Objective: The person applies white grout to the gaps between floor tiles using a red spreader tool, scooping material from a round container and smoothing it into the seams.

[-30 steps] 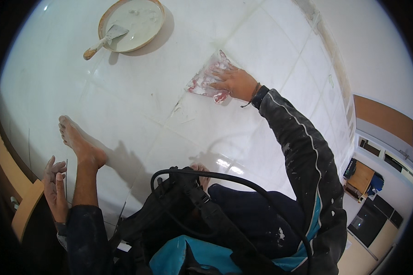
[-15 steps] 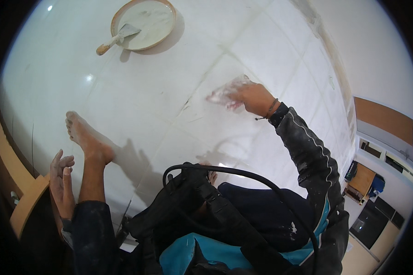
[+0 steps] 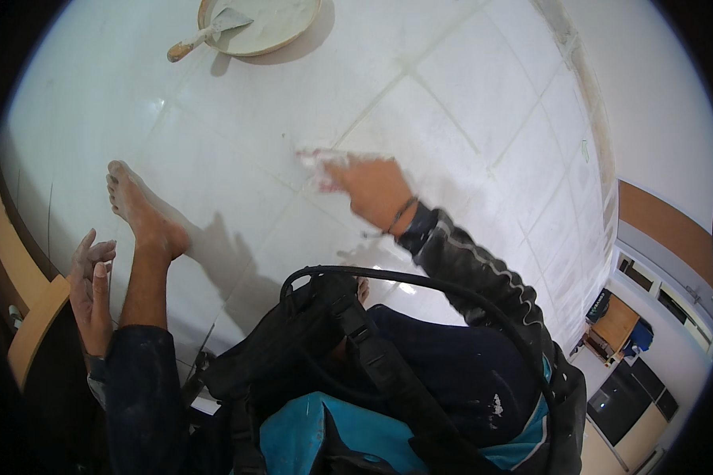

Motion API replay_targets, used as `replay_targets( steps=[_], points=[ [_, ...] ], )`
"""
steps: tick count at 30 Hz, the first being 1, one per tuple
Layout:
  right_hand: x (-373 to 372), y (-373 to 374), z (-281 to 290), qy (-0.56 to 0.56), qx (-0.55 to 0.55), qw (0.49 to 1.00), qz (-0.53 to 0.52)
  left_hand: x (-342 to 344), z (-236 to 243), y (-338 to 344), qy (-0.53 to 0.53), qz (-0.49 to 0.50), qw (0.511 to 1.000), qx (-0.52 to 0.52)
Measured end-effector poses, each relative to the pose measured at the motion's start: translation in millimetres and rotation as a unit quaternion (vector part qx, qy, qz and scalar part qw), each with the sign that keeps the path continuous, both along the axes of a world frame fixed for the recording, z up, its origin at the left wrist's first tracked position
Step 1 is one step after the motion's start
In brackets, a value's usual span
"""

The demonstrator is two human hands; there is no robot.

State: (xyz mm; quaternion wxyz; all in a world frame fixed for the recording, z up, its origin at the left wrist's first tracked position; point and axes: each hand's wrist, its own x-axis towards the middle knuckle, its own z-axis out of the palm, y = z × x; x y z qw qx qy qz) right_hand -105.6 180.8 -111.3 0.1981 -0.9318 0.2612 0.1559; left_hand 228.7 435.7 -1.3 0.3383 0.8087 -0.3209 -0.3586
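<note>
My right hand (image 3: 378, 190) is closed around a crumpled, white-smeared rag (image 3: 317, 161) with reddish patches. It presses the rag on the white tiled floor (image 3: 222, 119), close to where two pale joint lines cross. Motion blurs the rag and fingertips. My left hand (image 3: 93, 294) is raised beside my left shin, its dusty fingers apart and holding nothing. Farther off stands a round bowl (image 3: 266, 53) of pale, wet paste (image 3: 284, 17). A putty knife (image 3: 231, 20) lies across the bowl's rim, its blade inside and wooden handle sticking out to the left.
My bare left foot (image 3: 144, 210) rests on the tiles. A black cable (image 3: 420, 277) arches over my lap. Light wooden furniture (image 3: 36, 328) stands at the left edge. On the right, beyond the wall's base, are a cardboard-brown box (image 3: 615, 318) and a dark appliance (image 3: 616, 392).
My right hand has swept the rag leftward and slightly nearer across the tiles. The whole view has shifted, so the bowl sits higher. My left hand stays raised and open.
</note>
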Motion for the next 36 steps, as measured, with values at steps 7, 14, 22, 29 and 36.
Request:
replay_targets(
  steps=[7,14,22,29,36],
  points=[
    [-28.3,20.4,21.4,0.000,0.018,0.995,0.094,2.2,-1.5,2.7,-0.010,-0.014,1.000,-0.012],
    [-52.9,-21.7,-28.5,-0.138,-0.099,0.955,0.243,5.6,-18.0,2.1,0.015,-0.010,0.999,-0.034],
    [-54.6,-23.4,-53.5,-0.109,-0.056,0.956,0.265,6.1,0.3,4.5,-0.027,-0.013,1.000,-0.005],
    [-53.5,-7.0,-20.1,-0.018,-0.003,0.980,0.197,-4.3,9.0,-14.5,-0.007,-0.030,0.998,-0.050],
    [-49.6,-14.1,23.1,-0.061,0.071,0.996,-0.002,4.8,-2.6,10.6,-0.002,-0.010,1.000,-0.014]
  ],
)
